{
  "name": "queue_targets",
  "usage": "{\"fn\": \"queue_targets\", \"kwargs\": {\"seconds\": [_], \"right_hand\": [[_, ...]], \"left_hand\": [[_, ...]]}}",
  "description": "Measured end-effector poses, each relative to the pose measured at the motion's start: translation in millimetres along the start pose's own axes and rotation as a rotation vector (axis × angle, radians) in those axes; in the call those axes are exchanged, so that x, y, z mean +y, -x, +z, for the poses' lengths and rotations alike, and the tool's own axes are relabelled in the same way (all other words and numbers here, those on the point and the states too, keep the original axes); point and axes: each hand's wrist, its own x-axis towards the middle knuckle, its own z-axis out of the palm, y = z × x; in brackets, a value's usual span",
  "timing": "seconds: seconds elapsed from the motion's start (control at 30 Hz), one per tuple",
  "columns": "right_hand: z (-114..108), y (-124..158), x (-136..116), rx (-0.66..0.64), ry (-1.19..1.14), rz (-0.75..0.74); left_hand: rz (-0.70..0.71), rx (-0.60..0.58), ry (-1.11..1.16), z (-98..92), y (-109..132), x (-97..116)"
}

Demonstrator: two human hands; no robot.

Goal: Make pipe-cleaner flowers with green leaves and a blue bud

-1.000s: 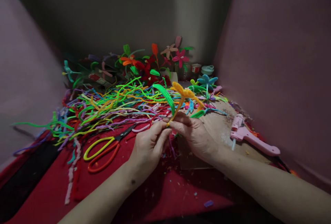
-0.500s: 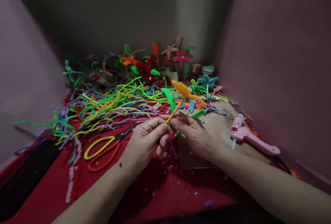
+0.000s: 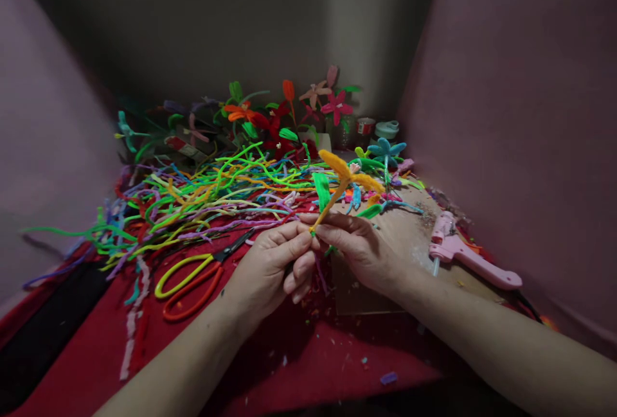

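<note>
An orange pipe-cleaner flower (image 3: 345, 171) stands tilted between my hands, its petals up and its stem running down to my fingertips. My left hand (image 3: 282, 261) pinches the stem's lower end, where a bit of green shows. Close beside it, my right hand (image 3: 355, 241) also has thumb and fingers closed on the stem. A green pipe-cleaner leaf (image 3: 321, 190) shows just left of the stem; whether it is joined to the flower I cannot tell. Left of my left hand, scissors (image 3: 191, 282) with one yellow and one red handle lie on the red cloth (image 3: 289, 365).
Loose pipe cleaners (image 3: 212, 189) in many colours spread across the back left. Finished flowers (image 3: 274, 118) stand behind them. A pink glue gun (image 3: 467, 255) rests on the cardboard (image 3: 409, 243) at right, near a blue flower (image 3: 387, 150). Walls close in both sides.
The orange flower has turned about its stem, so its petals face differently, and the green leaf looks wider. Both hands stay nearly in place; the lower fingers of my left hand have shifted slightly.
</note>
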Motion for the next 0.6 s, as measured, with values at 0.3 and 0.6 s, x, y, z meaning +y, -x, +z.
{"fn": "queue_targets", "kwargs": {"seconds": [0.3,0.6], "right_hand": [[-0.5,-0.6,5.2,0.051,0.007,-0.047],[-0.1,-1.9,5.0,0.109,-0.092,-0.008]], "left_hand": [[0.138,0.121,-0.48,3.8,4.5,3.0],[0.663,0.318,-1.298,-6.9,2.1,-11.6]]}}
